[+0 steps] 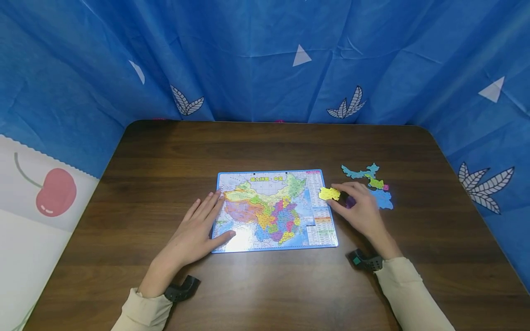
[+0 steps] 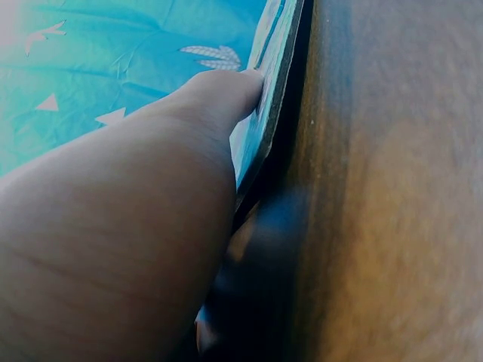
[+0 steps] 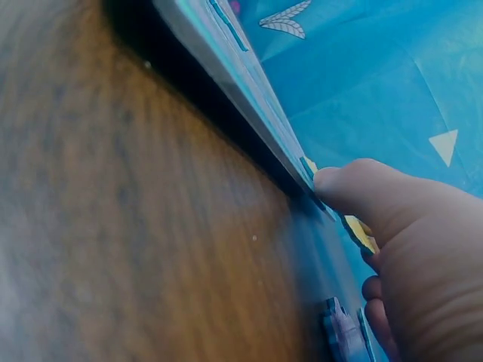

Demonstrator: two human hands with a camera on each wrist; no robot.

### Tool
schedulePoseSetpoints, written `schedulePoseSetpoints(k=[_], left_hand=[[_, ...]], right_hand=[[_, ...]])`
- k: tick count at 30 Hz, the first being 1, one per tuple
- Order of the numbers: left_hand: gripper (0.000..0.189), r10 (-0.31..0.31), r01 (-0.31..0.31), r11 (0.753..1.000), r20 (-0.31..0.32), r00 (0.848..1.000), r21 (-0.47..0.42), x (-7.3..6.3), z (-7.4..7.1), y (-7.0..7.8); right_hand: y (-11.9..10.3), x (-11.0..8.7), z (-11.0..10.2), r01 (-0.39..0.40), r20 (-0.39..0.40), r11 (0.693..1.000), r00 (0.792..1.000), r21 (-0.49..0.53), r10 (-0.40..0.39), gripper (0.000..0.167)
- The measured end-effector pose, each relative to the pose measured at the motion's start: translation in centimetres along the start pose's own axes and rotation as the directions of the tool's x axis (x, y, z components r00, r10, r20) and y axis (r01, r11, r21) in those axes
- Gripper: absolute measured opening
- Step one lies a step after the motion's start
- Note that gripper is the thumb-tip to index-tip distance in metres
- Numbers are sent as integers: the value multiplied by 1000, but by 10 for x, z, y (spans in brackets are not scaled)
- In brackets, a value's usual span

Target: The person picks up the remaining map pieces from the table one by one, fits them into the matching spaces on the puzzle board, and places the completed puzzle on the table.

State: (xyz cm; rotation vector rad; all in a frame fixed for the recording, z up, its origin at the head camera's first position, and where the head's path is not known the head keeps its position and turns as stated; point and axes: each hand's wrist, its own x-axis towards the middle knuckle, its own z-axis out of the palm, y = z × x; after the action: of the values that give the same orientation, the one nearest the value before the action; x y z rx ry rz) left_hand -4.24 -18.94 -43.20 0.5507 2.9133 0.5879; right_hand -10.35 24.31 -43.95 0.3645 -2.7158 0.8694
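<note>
A map puzzle board (image 1: 265, 184) with a blue edge lies flat on the table. Across its left edge rests my left hand (image 1: 198, 232), fingers spread and thumb on the lower left part. In the left wrist view the thumb (image 2: 219, 94) touches the board's face. My right hand (image 1: 360, 209) pinches a yellow puzzle piece (image 1: 329, 193) between thumb and fingers over the board's right edge. The right wrist view shows the yellow piece (image 3: 361, 234) partly hidden behind the thumb. A purple piece (image 1: 350, 202) lies close by, partly covered by the right hand.
Right of the board lie a teal piece (image 1: 360, 173), a green piece (image 1: 376, 183), a small pink piece (image 1: 386, 187) and a blue piece (image 1: 383, 199). The brown wooden table (image 1: 265, 294) meets a blue curtain (image 1: 256, 59) at the back.
</note>
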Motion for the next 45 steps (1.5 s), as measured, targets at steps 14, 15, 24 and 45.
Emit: schedulePoseSetpoints(k=[14, 15, 24, 45], left_hand=[[99, -1, 1, 1000, 1, 1000, 2, 1, 1, 0], [99, -2, 2, 1000, 1, 1000, 1, 1, 0, 0], [99, -3, 3, 1000, -2, 1000, 2, 1, 1, 0], [99, -13, 13, 1000, 3, 1000, 0, 1, 0, 1]], right_hand=[[1, -2, 0, 27, -7, 1000, 1000, -12, -27, 47], [1, -2, 0, 28, -8, 1000, 1000, -12, -28, 47], [-2, 1, -1, 22, -22, 1000, 1000, 4, -22, 48], [-10, 6, -3, 37, -9, 999, 999, 7, -37, 48]])
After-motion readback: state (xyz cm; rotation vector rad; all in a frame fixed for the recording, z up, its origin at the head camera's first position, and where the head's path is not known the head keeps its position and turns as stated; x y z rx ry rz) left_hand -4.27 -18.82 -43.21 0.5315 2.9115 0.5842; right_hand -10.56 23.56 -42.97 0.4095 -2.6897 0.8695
